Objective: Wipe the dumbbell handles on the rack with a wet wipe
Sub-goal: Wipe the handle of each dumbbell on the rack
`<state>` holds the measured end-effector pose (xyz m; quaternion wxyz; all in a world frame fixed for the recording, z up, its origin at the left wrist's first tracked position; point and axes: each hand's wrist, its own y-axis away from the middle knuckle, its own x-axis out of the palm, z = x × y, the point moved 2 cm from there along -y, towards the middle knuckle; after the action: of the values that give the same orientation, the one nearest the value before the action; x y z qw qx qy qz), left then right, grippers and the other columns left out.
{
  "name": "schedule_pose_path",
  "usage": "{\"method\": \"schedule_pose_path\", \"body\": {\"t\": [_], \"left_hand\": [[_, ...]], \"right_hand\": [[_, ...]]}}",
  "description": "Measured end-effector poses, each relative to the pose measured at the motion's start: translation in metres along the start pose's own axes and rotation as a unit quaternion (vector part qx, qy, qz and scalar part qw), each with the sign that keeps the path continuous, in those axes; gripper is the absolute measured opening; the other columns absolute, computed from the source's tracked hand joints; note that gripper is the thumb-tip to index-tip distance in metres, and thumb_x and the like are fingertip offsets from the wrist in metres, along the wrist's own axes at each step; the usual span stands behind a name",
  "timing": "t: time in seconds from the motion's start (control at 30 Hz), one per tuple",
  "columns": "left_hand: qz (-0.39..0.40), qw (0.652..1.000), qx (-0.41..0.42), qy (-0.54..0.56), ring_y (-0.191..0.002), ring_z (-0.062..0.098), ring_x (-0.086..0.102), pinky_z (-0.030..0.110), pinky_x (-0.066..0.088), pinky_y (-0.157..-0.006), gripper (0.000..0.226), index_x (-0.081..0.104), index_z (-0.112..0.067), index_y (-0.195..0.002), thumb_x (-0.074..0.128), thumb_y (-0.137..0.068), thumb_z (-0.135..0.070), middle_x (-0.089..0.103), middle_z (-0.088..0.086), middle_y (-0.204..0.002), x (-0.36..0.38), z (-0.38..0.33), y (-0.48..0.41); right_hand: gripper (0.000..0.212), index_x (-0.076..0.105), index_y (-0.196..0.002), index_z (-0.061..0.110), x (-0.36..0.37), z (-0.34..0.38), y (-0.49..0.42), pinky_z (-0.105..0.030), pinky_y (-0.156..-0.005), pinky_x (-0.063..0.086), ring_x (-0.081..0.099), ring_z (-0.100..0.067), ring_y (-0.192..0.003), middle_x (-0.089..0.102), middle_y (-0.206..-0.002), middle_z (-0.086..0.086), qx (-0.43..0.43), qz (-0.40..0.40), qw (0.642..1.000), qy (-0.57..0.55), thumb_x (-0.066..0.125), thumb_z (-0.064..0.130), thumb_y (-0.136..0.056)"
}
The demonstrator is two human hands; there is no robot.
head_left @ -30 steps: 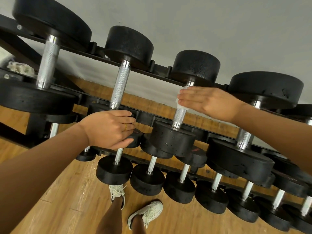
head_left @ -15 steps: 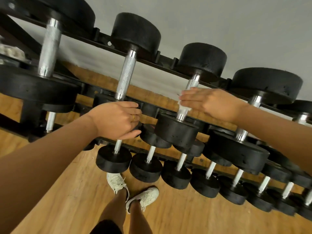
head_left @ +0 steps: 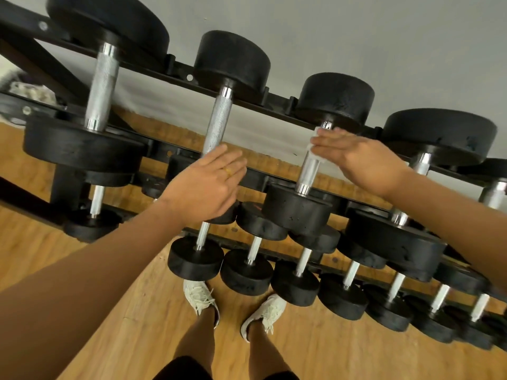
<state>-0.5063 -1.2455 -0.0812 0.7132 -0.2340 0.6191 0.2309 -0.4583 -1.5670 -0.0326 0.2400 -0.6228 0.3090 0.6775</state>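
Observation:
A black two-tier rack [head_left: 178,74] carries black dumbbells with chrome handles. My right hand [head_left: 356,157] presses a white wet wipe [head_left: 315,133] onto the upper part of the third top-row handle [head_left: 308,171], fingers straight and pointing left. My left hand [head_left: 205,185] hovers with straight fingers over the lower end of the second top-row handle [head_left: 218,122], covering that dumbbell's near head. A gold ring shows on one finger. The first top-row handle [head_left: 101,86] is bare at the left.
A lower row of smaller dumbbells [head_left: 247,270] runs along the front of the rack toward the right. My feet in white sneakers [head_left: 201,297] stand on the wooden floor just before it. A grey wall rises behind the rack.
My left hand let go of the rack's front and lifted, its fingers now straight. My right hand slid with the wipe up the third handle toward the far head. The view shifted right.

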Motion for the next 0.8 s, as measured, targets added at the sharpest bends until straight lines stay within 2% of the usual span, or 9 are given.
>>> {"method": "schedule_pose_path", "body": {"t": [0.07,0.17,0.3,0.47,0.5,0.57,0.63,0.73,0.8], "left_hand": [[-0.014,0.996,-0.086,0.005,-0.147,0.030,0.042,0.049,0.018,-0.126,0.051,0.057,-0.004,-0.144,0.035,-0.106,-0.031,0.054,0.014,-0.151,0.001,-0.008,0.007],[-0.033,0.991,-0.129,-0.001,-0.147,0.030,0.040,0.050,0.021,-0.126,0.051,0.055,-0.005,-0.145,0.034,-0.107,-0.030,0.052,0.013,-0.153,0.003,-0.015,0.010],[-0.030,0.990,-0.137,-0.017,-0.148,0.031,0.039,0.050,0.019,-0.126,0.051,0.054,-0.005,-0.147,0.033,-0.108,-0.031,0.053,0.014,-0.152,0.004,-0.015,0.009],[-0.048,0.988,-0.146,-0.020,-0.144,0.033,0.045,0.051,0.023,-0.124,0.048,0.058,-0.006,-0.143,0.037,-0.108,-0.030,0.058,0.014,-0.147,0.004,-0.017,0.008],[-0.051,0.988,-0.147,-0.022,-0.143,0.033,0.046,0.051,0.023,-0.124,0.047,0.059,-0.006,-0.143,0.037,-0.108,-0.030,0.058,0.014,-0.146,0.004,-0.017,0.008],[-0.054,0.987,-0.148,-0.024,-0.142,0.034,0.047,0.052,0.024,-0.124,0.046,0.059,-0.006,-0.142,0.037,-0.108,-0.029,0.059,0.015,-0.145,0.005,-0.016,0.008],[-0.052,0.987,-0.147,-0.024,-0.142,0.034,0.046,0.053,0.026,-0.124,0.047,0.059,-0.006,-0.141,0.036,-0.109,-0.029,0.060,0.015,-0.143,0.006,-0.016,0.008],[-0.048,0.988,-0.146,-0.019,-0.143,0.036,0.046,0.053,0.025,-0.125,0.049,0.059,-0.005,-0.140,0.031,-0.109,-0.029,0.060,0.016,-0.142,0.008,-0.016,0.009],[-0.049,0.988,-0.149,-0.019,-0.143,0.036,0.045,0.054,0.024,-0.125,0.050,0.060,-0.005,-0.140,0.029,-0.109,-0.029,0.060,0.016,-0.143,0.008,-0.016,0.009]], "right_hand": [[0.070,0.054,-0.141,0.010,0.001,0.002,0.001,-0.049,-0.115,0.039,0.042,-0.027,-0.142,0.051,-0.148,-0.012,-0.010,-0.011,1.000,0.005,0.070,-0.016,-0.078],[0.066,0.057,-0.139,0.007,-0.003,0.002,-0.001,-0.046,-0.115,0.037,0.049,-0.028,-0.137,0.054,-0.145,-0.015,-0.003,-0.062,0.998,0.016,0.069,-0.017,-0.079],[0.071,0.056,-0.139,0.007,0.008,0.008,0.000,-0.047,-0.115,0.037,0.045,-0.030,-0.140,0.051,-0.147,-0.015,0.020,-0.048,0.999,0.003,0.072,-0.018,-0.075],[0.056,0.071,-0.121,0.005,0.018,0.042,0.014,-0.051,-0.109,0.033,0.062,-0.031,-0.123,0.068,-0.127,-0.015,-0.181,-0.016,0.983,0.018,0.082,-0.005,-0.068],[0.057,0.071,-0.120,0.005,0.015,0.036,0.008,-0.052,-0.108,0.035,0.062,-0.032,-0.122,0.069,-0.126,-0.014,-0.184,-0.015,0.983,0.017,0.084,-0.006,-0.066],[0.063,0.068,-0.125,0.006,0.010,0.018,-0.002,-0.052,-0.109,0.041,0.059,-0.033,-0.127,0.066,-0.130,-0.015,-0.119,-0.011,0.993,0.011,0.084,-0.010,-0.066],[0.065,0.066,-0.128,0.006,0.007,0.013,-0.005,-0.050,-0.112,0.038,0.055,-0.033,-0.131,0.063,-0.134,-0.016,-0.067,-0.006,0.998,0.010,0.082,-0.012,-0.068],[0.050,0.070,-0.122,0.006,0.012,0.039,0.003,-0.045,-0.113,0.031,0.061,-0.031,-0.124,0.068,-0.126,-0.014,-0.158,0.012,0.987,0.030,0.070,-0.007,-0.074],[0.046,0.071,-0.119,0.006,0.009,0.045,0.002,-0.043,-0.111,0.032,0.064,-0.030,-0.119,0.070,-0.122,-0.014,-0.201,0.030,0.979,0.028,0.068,-0.005,-0.075]]}}
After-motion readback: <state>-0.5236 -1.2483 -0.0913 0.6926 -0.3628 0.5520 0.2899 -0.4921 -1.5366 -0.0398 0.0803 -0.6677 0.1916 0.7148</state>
